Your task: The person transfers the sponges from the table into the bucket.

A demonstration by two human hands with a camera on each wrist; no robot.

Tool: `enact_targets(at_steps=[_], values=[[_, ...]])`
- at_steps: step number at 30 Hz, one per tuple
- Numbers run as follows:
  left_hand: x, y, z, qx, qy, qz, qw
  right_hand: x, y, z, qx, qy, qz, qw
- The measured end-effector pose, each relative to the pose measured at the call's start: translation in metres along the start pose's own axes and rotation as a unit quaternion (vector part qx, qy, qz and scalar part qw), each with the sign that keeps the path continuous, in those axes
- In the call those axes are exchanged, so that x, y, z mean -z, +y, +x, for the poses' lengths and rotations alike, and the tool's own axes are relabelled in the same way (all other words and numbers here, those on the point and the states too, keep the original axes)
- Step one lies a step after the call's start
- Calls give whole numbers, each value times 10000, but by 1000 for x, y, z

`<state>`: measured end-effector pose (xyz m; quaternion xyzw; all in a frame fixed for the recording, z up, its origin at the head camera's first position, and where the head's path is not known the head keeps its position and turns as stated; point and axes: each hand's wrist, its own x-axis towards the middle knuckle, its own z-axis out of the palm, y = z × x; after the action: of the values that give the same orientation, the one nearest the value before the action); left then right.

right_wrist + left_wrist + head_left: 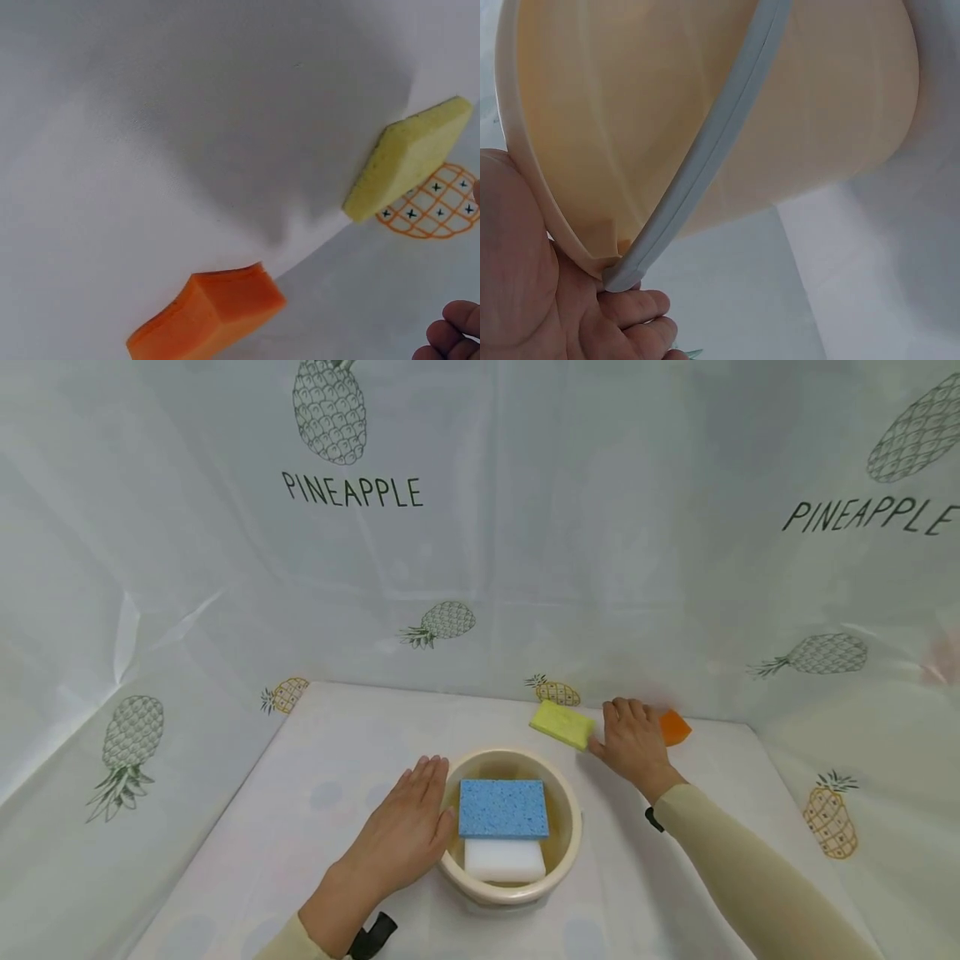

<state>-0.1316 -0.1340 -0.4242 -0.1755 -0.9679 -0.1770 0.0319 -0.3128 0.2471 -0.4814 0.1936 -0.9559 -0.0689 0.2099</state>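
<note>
A cream bucket [574,827] stands at the front middle of the table in the head view. Inside it lie a blue sponge [502,808] and a white sponge [504,860], the blue one overlapping the white. My left hand [408,827] rests with straight fingers against the bucket's left rim, by the root of the grey handle [697,165]. Over the table's back part, my right hand [633,743] hovers between a yellow sponge [562,723] and an orange sponge [673,727], which it partly hides. The right wrist view shows both sponges apart from the fingers [461,319].
The white table [337,752] ends at a back edge just behind the yellow and orange sponges. A pale sheet [525,527] printed with pineapples hangs behind the table and at both sides.
</note>
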Motion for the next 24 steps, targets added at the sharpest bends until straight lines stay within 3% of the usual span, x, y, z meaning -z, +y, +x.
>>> enact_targets(at_steps=[13,24], values=[[-1,-1,0,27,18,-10,10000,-25,-6,15,-79,-942,-132,9954],[-3,-1,-1,34,86,-54,9999,-39,-10,21,-118,-1122,134,9935]])
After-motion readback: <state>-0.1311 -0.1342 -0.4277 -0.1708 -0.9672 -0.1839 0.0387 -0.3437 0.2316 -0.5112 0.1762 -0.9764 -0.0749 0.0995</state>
